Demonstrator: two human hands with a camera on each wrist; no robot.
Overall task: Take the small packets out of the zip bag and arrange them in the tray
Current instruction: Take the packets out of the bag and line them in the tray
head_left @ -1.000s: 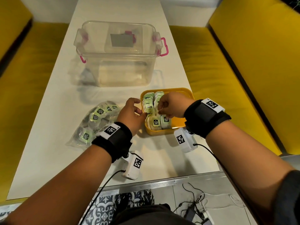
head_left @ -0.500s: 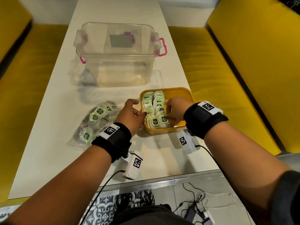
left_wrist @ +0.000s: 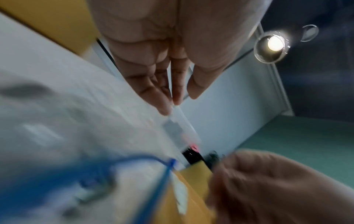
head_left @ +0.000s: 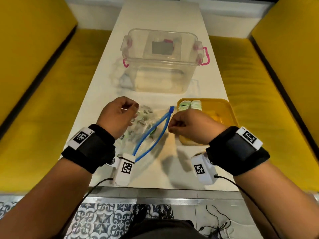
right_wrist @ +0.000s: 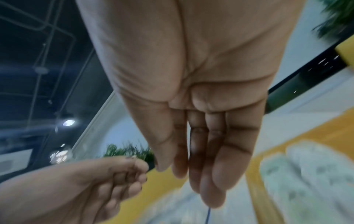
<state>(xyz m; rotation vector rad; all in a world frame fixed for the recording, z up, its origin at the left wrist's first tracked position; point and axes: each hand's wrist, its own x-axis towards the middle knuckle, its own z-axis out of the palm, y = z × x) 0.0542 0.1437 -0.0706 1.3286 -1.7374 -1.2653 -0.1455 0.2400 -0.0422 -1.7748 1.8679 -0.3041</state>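
Observation:
The clear zip bag (head_left: 146, 140) lies between my hands, its blue zip (head_left: 155, 128) spread in a V, with green packets (head_left: 145, 116) inside. My left hand (head_left: 133, 111) hovers over the bag's far left side, fingers curled and pinching the clear plastic. At the right edge of the bag's mouth, my right hand (head_left: 170, 126) pinches beside the zip. The yellow tray (head_left: 222, 107) sits just right of the bag, and packets (head_left: 189, 105) show at its far left corner. The wrist views are blurred: the zip (left_wrist: 164, 174) and tray packets (right_wrist: 306, 166) show.
A clear lidded box (head_left: 160, 66) with pink latches stands on the white table (head_left: 103, 94) behind the bag and tray. Yellow benches (head_left: 43, 100) run along both sides. The table's front edge lies just under my wrists.
Both hands have left the tray and moved to the zip bag. The bag now sits closer to the tray with its blue mouth pulled open.

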